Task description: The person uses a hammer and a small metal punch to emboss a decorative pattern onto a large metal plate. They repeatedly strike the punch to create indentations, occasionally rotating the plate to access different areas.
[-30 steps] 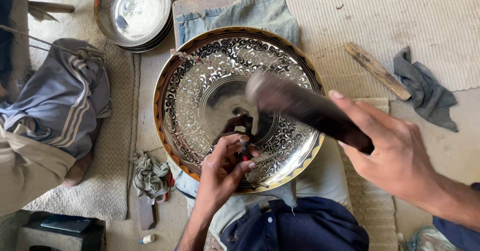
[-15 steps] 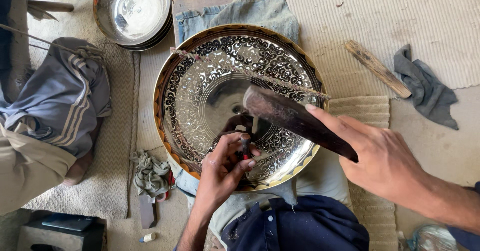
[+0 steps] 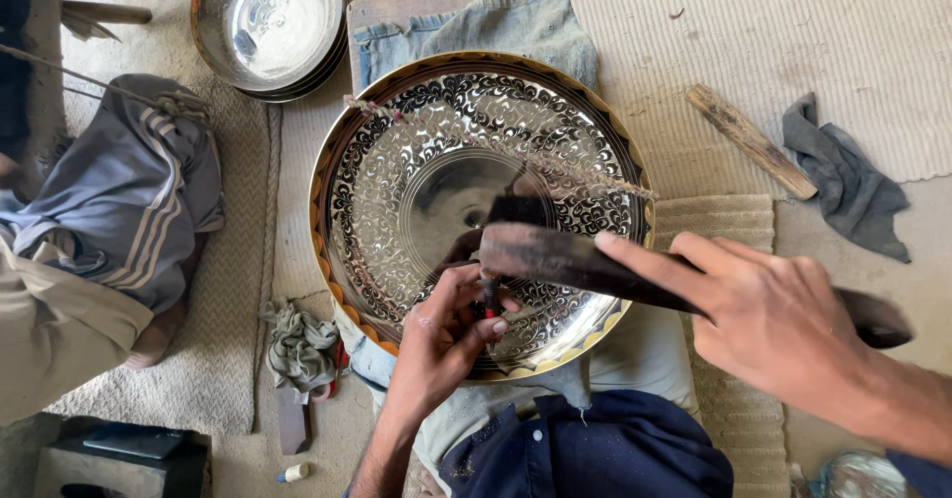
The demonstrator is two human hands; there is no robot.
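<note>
A large round metal tray (image 3: 397,190) with engraved dark floral patterns and a golden rim lies in front of me on folded denim cloth. My left hand (image 3: 446,334) pinches a small punch tool (image 3: 487,295) upright against the tray's lower inner surface. My right hand (image 3: 773,319) grips a dark wooden mallet (image 3: 555,255), whose head sits right on top of the punch. A twisted cord (image 3: 496,146) stretches diagonally across the tray.
Stacked shiny metal bowls (image 3: 270,22) stand at the upper left. A wooden stick (image 3: 749,141) and a grey rag (image 3: 843,181) lie on the mat at right. Another person's striped trouser leg (image 3: 119,200) is at left. A crumpled rag (image 3: 297,344) lies by the tray.
The mallet in my right hand has swung down from a raised tilt onto the punch's top. My left hand has kept the punch in nearly the same spot.
</note>
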